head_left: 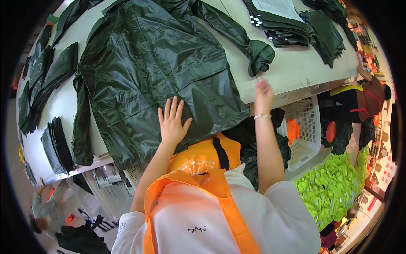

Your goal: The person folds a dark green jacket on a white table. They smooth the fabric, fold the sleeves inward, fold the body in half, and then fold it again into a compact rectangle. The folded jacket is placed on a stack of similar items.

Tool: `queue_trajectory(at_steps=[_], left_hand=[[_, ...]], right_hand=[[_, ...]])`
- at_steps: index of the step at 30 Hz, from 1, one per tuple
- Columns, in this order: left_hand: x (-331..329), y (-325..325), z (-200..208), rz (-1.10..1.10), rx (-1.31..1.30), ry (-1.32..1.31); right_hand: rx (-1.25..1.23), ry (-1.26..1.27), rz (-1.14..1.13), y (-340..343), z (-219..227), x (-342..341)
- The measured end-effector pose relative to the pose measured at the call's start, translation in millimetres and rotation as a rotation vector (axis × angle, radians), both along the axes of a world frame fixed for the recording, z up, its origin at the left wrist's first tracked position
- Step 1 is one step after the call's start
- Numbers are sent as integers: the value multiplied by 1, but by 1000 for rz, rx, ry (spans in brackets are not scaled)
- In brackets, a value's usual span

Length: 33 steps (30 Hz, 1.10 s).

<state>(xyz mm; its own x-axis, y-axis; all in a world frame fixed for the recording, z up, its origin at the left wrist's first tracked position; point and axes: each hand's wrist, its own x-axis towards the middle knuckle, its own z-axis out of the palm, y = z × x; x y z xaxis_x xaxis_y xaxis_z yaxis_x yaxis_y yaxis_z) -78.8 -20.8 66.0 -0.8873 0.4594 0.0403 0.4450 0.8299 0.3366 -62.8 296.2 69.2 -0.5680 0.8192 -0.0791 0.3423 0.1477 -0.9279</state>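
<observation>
A shiny dark green jacket lies spread over the pale work table, its lower hem toward me. My left hand rests flat on the jacket near that hem, fingers stretched out. Off the jacket's right side, my right hand is raised by the table edge, just below the cuff of the right-lying sleeve. Its fingers are drawn together and blurred. A thin dark tip shows between them and the cuff, too small to name.
Stacked dark green pieces with a paper sheet on top lie at the far right. Folded dark pieces are at left. Below the table's right edge stand a white plastic basket and a bright yellow-green heap. Another person works at right.
</observation>
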Motion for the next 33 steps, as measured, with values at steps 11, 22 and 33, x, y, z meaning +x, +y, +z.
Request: queue_trajectory(at_steps=[11, 22, 33], left_hand=[[-31, 74, 61, 58, 402, -74], [-67, 112, 97, 134, 926, -171], [-83, 101, 130, 232, 956, -226]], right_hand=[[-966, 236, 106, 27, 48, -61], [-724, -60, 531, -18, 117, -9], [-4, 216, 1114, -24, 131, -89]])
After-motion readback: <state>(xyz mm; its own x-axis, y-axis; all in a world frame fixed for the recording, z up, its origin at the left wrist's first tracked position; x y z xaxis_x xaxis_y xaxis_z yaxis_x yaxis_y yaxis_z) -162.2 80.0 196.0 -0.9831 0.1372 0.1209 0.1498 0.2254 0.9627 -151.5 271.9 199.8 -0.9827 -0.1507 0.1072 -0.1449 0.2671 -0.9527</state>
